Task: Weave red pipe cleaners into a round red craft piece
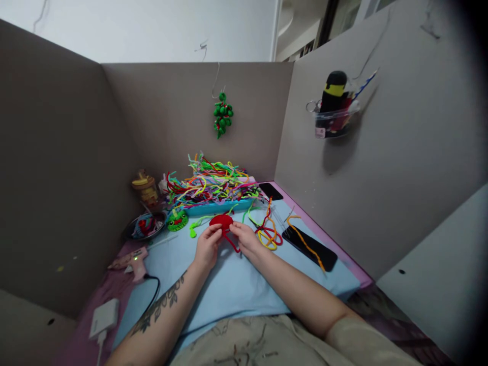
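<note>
A flat red round coil of what looks like pipe cleaner is held up between my two hands above the blue cloth. My left hand pinches its lower left edge. On its lower right edge, the fingers of my right hand are closed. A loose red end hangs below the coil between the hands. Just left of them lies a bright green fuzzy piece, beside a round green figure with red parts. Looped red, yellow and orange pipe cleaners rest to the right.
Behind stands a blue tray heaped with pipe cleaners. A black phone lies right under an orange strand, another dark phone farther back. At left are a glue gun, white power bank and dark bowl. Grey panels enclose the table.
</note>
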Tool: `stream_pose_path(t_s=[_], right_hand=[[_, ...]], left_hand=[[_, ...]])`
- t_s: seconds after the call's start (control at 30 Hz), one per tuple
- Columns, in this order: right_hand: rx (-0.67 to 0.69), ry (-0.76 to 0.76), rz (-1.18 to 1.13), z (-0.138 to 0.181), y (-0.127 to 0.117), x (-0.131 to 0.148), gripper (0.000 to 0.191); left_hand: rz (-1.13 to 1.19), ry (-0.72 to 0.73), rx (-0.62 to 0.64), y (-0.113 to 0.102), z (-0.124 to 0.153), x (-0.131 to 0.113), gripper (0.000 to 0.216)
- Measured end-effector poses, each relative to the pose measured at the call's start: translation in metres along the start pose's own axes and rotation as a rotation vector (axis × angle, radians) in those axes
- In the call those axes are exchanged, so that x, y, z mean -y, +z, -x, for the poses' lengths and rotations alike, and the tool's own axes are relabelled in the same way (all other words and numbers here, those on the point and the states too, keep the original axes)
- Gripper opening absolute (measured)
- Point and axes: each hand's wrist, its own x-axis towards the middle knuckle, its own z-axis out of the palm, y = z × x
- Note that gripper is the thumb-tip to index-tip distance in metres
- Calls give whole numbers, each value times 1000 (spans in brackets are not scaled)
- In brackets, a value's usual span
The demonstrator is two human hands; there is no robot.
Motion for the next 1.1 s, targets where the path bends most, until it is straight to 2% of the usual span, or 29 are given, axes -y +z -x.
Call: stream_pose_path(t_s=[0.07, 0.17, 0.23, 0.33, 0.4, 0.43, 0.57, 0.63, 0.73, 0.83, 0.9, 1.0, 1.1], right_hand=[[-63, -45, 116, 3, 1, 3, 25], [-171, -217, 390, 13, 6, 7, 25], [-71, -274, 503, 20, 10, 8, 25], [182, -243, 459, 26, 13, 12, 21], [210, -247, 377, 23, 10, 18, 16], [171, -260, 342, 19, 5, 21, 14], [-164, -284, 310, -1, -19, 34, 18], [-216, -306, 424, -6, -28, 36, 16], [-252, -509, 791, -2, -29, 34, 15], [-273, -744, 1114, 12, -20, 32, 34], [-265, -844, 1207, 23, -13, 32, 42], [-240, -937, 1247, 35, -4, 35, 45], [-132, -894, 1241, 36, 1, 36, 35]], left_hand=[[-26, 49, -22, -2, -3, 2, 36], [-75, 147, -45, -6, -8, 4, 37], [-114, 210, -38, -9, -10, 5, 35], [-155, 258, -14, -12, -13, 5, 30], [-149, 235, -35, -13, -14, 5, 29], [-131, 208, -58, -14, -15, 4, 29], [-6, 84, -93, -10, -13, -1, 31], [25, 59, -62, -7, -10, -4, 31], [25, 60, -30, -4, -7, -7, 32], [3, 98, -21, -6, -7, -8, 34], [-37, 143, -39, -9, -9, -7, 34], [-139, 227, -70, -12, -10, -4, 32], [-227, 295, -29, -11, -7, -3, 27]])
